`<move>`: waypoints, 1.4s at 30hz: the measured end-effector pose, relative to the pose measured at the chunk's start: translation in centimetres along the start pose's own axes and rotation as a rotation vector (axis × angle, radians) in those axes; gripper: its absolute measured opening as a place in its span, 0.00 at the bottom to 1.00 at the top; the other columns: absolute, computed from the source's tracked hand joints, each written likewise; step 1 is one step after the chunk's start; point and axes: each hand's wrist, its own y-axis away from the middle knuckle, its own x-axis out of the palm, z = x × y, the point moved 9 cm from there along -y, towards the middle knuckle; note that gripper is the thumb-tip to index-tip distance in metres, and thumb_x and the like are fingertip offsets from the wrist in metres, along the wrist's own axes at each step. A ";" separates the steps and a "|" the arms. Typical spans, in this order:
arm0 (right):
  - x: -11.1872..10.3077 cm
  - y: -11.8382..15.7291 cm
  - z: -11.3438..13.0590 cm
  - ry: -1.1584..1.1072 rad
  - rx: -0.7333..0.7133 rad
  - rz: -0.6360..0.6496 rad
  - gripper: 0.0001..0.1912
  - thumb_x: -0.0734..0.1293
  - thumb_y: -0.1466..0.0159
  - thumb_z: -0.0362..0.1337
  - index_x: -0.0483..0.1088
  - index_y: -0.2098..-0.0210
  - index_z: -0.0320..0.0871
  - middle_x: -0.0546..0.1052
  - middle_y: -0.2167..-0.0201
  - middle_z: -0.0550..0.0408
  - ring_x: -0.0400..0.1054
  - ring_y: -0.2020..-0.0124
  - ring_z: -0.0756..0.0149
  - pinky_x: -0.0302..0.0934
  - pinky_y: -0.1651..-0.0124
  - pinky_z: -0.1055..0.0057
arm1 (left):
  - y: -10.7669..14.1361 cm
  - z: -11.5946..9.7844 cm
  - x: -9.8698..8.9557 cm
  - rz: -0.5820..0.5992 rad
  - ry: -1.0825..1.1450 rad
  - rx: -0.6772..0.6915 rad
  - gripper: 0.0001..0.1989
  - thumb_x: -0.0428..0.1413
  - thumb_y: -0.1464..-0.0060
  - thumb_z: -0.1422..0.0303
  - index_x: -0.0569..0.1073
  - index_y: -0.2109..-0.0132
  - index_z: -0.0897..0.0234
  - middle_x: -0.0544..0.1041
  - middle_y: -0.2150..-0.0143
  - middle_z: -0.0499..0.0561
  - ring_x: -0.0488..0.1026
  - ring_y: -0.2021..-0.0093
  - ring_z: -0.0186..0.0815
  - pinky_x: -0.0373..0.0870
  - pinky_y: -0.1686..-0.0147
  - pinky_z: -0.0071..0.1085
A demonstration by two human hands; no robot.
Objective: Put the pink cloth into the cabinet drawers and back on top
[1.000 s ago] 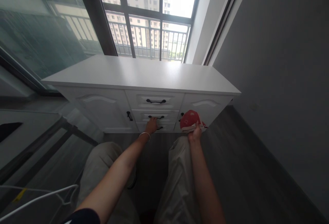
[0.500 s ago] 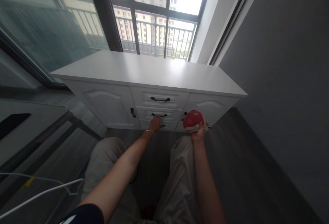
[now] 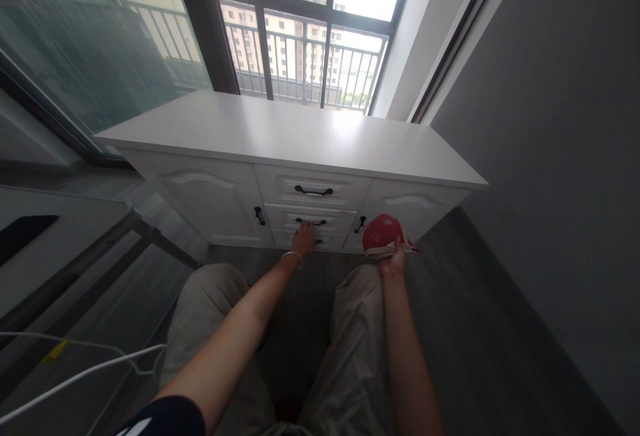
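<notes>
A white cabinet (image 3: 215,183) with black handles stands in front of me. My left hand (image 3: 303,239), with a bracelet at the wrist, has its fingers curled over the black handle (image 3: 319,223) of the middle drawer (image 3: 340,223). That drawer looks closed. On the right, my right hand (image 3: 394,263) grips a red cap (image 3: 383,233) with a pale pattern and light trim, thumb on the near side. The cap is held before the right cabinet door (image 3: 425,209), beside its handle (image 3: 360,224).
Above the middle drawer is a top drawer (image 3: 280,186); a lower one is partly covered by my left hand. A left door (image 3: 200,209) flanks them. Windows (image 3: 300,43) rise behind, a grey wall (image 3: 550,123) at right, and a white cable (image 3: 80,377) at lower left.
The red cap and my right hand have shifted slightly right, baring more of the right door's handle. My left hand stays at the middle drawer's handle. The view has moved a little.
</notes>
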 end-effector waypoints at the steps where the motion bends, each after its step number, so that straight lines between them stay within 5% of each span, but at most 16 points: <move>1: -0.1 -0.1 0.0 0.002 0.003 0.003 0.15 0.72 0.40 0.41 0.75 0.53 0.45 0.83 0.52 0.53 0.78 0.50 0.63 0.71 0.39 0.57 | 0.3 0.0 0.1 0.000 -0.003 -0.004 0.47 0.62 0.44 0.64 0.49 0.23 0.61 0.54 0.23 0.68 0.47 0.22 0.54 0.58 0.29 0.52; 13: -0.1 0.0 0.4 -0.055 0.037 -0.054 0.14 0.69 0.37 0.37 0.76 0.52 0.43 0.82 0.48 0.50 0.77 0.49 0.64 0.68 0.36 0.56 | 10.6 -1.6 2.7 -0.022 -0.062 -0.017 0.55 0.61 0.47 0.68 0.38 0.21 0.69 0.44 0.20 0.70 0.37 0.20 0.54 0.52 0.27 0.52; 28: 0.6 0.7 1.6 0.019 -0.016 0.030 0.13 0.67 0.37 0.38 0.73 0.53 0.47 0.81 0.48 0.55 0.77 0.47 0.65 0.71 0.38 0.55 | 21.6 -2.9 4.3 0.027 -0.102 -0.044 0.51 0.57 0.47 0.70 0.44 0.21 0.73 0.45 0.20 0.69 0.39 0.20 0.51 0.55 0.28 0.49; 33: 0.1 0.7 2.3 0.037 -0.064 0.010 0.11 0.67 0.38 0.37 0.72 0.55 0.48 0.81 0.48 0.56 0.77 0.47 0.65 0.70 0.38 0.56 | 22.7 -3.4 4.4 0.048 -0.061 -0.072 0.48 0.56 0.46 0.71 0.47 0.22 0.75 0.48 0.21 0.70 0.41 0.20 0.52 0.55 0.27 0.50; 39: 0.1 0.7 2.1 0.040 0.000 0.013 0.11 0.67 0.38 0.39 0.74 0.56 0.47 0.82 0.50 0.55 0.76 0.46 0.64 0.68 0.36 0.55 | 21.3 -2.9 1.8 0.161 0.059 -0.049 0.45 0.60 0.47 0.71 0.55 0.24 0.70 0.54 0.22 0.69 0.48 0.21 0.54 0.56 0.28 0.52; 42: 0.9 1.1 2.6 0.036 0.008 0.110 0.11 0.69 0.40 0.37 0.76 0.58 0.47 0.82 0.52 0.55 0.77 0.47 0.63 0.68 0.36 0.54 | 21.5 -0.8 -3.4 0.177 0.248 0.052 0.31 0.57 0.41 0.67 0.68 0.31 0.64 0.69 0.29 0.64 0.65 0.28 0.48 0.62 0.30 0.47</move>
